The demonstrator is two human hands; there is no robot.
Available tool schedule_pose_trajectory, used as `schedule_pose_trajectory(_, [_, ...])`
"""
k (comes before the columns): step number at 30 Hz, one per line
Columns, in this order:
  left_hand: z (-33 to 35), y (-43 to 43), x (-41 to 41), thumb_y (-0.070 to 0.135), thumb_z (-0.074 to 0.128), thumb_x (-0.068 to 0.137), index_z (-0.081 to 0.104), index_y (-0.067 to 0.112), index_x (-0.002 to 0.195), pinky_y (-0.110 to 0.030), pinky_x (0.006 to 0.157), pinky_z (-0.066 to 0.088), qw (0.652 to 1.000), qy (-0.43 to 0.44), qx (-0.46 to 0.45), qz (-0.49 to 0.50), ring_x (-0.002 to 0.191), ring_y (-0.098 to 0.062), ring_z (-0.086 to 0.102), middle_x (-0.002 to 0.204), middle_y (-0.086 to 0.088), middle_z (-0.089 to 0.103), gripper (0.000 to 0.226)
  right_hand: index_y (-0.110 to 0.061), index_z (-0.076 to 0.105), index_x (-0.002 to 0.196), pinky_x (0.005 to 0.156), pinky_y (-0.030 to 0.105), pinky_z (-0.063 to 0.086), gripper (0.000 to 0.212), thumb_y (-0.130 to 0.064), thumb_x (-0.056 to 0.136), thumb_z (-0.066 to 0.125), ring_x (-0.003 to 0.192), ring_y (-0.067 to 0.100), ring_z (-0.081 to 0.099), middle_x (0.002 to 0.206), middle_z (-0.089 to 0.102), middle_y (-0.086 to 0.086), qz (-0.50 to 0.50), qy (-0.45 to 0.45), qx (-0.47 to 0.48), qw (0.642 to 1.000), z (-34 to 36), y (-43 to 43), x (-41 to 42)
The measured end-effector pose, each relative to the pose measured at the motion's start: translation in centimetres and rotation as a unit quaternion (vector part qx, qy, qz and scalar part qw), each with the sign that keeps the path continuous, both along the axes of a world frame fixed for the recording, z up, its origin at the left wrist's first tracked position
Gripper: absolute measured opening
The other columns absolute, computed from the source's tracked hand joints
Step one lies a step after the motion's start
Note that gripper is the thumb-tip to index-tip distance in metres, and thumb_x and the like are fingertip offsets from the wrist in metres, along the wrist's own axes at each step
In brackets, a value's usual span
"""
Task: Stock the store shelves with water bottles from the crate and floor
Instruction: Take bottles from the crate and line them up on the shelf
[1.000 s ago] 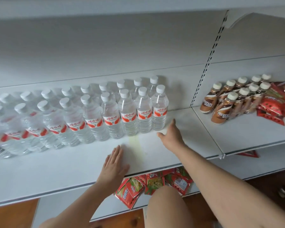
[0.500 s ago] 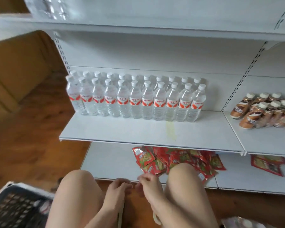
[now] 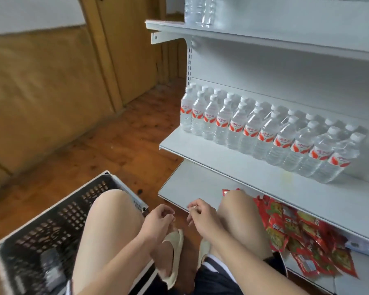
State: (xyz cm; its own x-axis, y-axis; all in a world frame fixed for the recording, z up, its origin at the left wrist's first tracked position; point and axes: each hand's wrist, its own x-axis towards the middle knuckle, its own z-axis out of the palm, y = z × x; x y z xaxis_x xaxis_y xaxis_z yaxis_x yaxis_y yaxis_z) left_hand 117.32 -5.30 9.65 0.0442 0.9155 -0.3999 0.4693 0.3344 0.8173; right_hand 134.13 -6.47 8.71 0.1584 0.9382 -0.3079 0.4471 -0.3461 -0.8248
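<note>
Soft, even light fills the scene, bright on the white shelves [image 3: 232, 162] and duller on the wooden floor [image 3: 107, 150]. The water bottles [image 3: 251, 133] cast only faint, soft-edged shadows on the back panel [image 3: 285, 81] and carry a weak sheen. The wide lens bends and tilts the shelf edges toward the corners. The crate [image 3: 51, 226] at lower left is smeared with blur, as are the red packets [image 3: 296, 231] and the top-shelf bottles [image 3: 200, 11].
</note>
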Motion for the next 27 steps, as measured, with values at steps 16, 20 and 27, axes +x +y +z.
schedule_pose_trajectory(16, [-0.1, -9.3, -15.8, 0.014, 0.053, 0.099, 0.065, 0.022, 0.096, -0.040, 0.081, 0.061, 0.951, 0.022, 0.015, 0.307, 0.081, -0.017, 0.071, 0.090, 0.000, 0.074, 0.015, -0.020, 0.063, 0.103, 0.064, 0.020, 0.057, 0.013, -0.020, 0.104, 0.050, 0.072, 0.015, 0.065, 0.087, 0.071, 0.006, 0.326, -0.010, -0.037, 0.945, 1.2, 0.0, -15.8])
schedule_pose_trajectory(20, [-0.8, -10.3, -16.5, 0.013, 0.052, 0.096, 0.065, 0.019, 0.098, -0.037, 0.080, 0.058, 0.940, -0.004, 0.005, 0.341, 0.081, -0.018, 0.072, 0.094, -0.002, 0.074, 0.014, -0.022, 0.062, 0.105, 0.063, 0.017, 0.056, 0.013, -0.022, 0.105, 0.049, 0.072, 0.013, 0.066, 0.088, 0.072, 0.006, 0.369, -0.021, -0.040, 0.928, 0.7, 0.7, -16.9])
schedule_pose_trajectory(27, [-3.8, -9.1, -17.8, 0.013, 0.054, 0.097, 0.065, 0.022, 0.099, -0.034, 0.077, 0.059, 0.930, -0.027, -0.031, 0.365, 0.082, -0.018, 0.072, 0.092, -0.001, 0.075, 0.014, -0.018, 0.064, 0.102, 0.058, 0.018, 0.053, 0.015, -0.017, 0.103, 0.049, 0.069, 0.014, 0.066, 0.086, 0.072, 0.006, 0.376, -0.027, -0.094, 0.921, -2.3, 4.4, -19.7])
